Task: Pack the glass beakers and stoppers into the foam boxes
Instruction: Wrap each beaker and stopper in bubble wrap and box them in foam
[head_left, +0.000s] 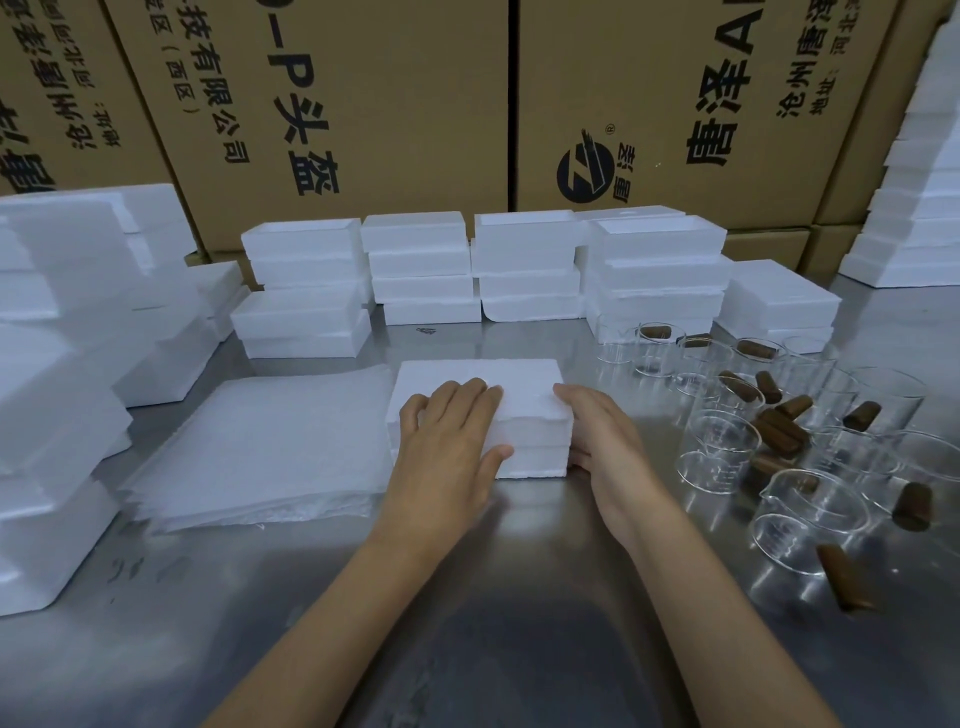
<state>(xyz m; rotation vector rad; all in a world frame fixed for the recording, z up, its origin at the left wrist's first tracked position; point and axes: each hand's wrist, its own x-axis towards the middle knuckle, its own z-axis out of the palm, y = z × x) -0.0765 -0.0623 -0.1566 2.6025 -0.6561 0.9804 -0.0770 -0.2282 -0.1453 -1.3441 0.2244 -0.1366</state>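
A closed white foam box (519, 384) sits on the steel table (519, 597) in the middle. My left hand (452, 436) lies over its lid, fingers on top and thumb down the front face. My right hand (597, 436) holds the box's right side, fingers up on the lid edge. Several clear glass beakers (722, 447) stand to the right, with several brown stoppers (779, 431) lying among and inside them.
A stack of thin white foam sheets (260, 452) lies left of the box. Stacks of foam boxes (421, 270) line the back and the left side (62, 364), more at far right (924, 208). Printed cardboard cartons (363, 104) form the wall behind.
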